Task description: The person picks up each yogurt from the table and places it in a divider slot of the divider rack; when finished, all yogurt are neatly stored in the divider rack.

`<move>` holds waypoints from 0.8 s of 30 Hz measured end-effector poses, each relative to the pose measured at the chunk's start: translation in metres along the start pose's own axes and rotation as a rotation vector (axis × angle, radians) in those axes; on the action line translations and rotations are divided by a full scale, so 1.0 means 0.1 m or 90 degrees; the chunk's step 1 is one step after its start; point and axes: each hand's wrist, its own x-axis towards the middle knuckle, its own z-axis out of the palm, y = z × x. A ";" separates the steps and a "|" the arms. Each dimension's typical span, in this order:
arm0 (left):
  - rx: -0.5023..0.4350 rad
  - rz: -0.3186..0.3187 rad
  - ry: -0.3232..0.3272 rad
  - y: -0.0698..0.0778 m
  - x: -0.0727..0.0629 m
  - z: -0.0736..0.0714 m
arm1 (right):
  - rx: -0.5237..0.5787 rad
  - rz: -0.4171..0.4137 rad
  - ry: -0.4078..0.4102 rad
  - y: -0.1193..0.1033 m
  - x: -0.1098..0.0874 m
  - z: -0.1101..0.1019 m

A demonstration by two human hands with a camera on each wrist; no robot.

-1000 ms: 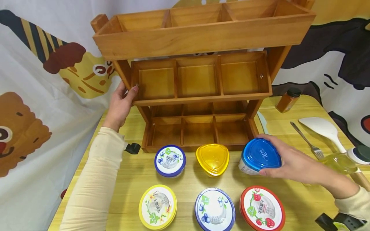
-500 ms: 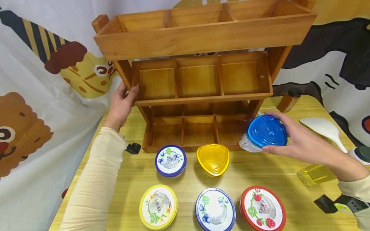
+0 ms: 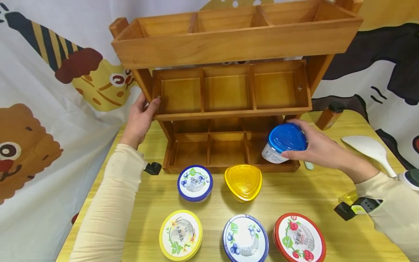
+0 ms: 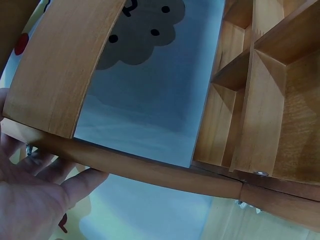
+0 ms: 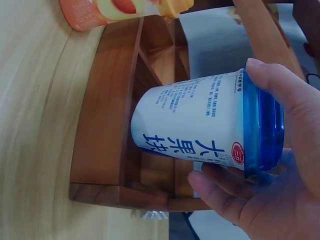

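Note:
My right hand [image 3: 322,147] grips a white yogurt cup [image 5: 192,120] by its blue lid [image 3: 288,137]. In the head view the cup is tilted at the right compartment of the lowest tier of a wooden rack [image 3: 229,45]; whether its base touches the wood cannot be seen. My left hand [image 3: 139,118] holds the rack's left side at the middle tier, thumb on the front. In the left wrist view, the fingers [image 4: 82,185] of that hand lie against the wooden side post [image 4: 150,167]. A yellow-lidded cup [image 3: 243,182] stands in front of the rack.
Round tubs with a purple-rimmed lid [image 3: 195,183], a yellow lid [image 3: 180,234], a blue-rimmed lid [image 3: 245,238] and a red lid [image 3: 299,238] stand nearer. On the right are a brown jar [image 3: 330,115], a white rice paddle [image 3: 368,147] and an oil bottle, mostly hidden behind the sleeve.
My right hand has lifted the blue-lidded yogurt cup off the table and carried it up, then left, to the lowest tier. The left hand keeps its place on the rack.

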 end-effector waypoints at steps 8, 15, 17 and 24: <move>0.007 -0.005 -0.006 -0.01 0.01 -0.01 | 0.016 -0.003 -0.021 0.02 0.19 0.08; 0.006 -0.006 -0.004 -0.02 0.02 -0.01 | 0.017 -0.010 -0.035 0.09 0.30 0.17; 0.006 -0.004 -0.003 -0.02 0.02 0.00 | 0.020 -0.013 -0.037 0.11 0.33 0.19; -0.002 0.003 -0.003 -0.03 0.02 0.00 | 0.004 -0.013 -0.047 0.13 0.40 0.27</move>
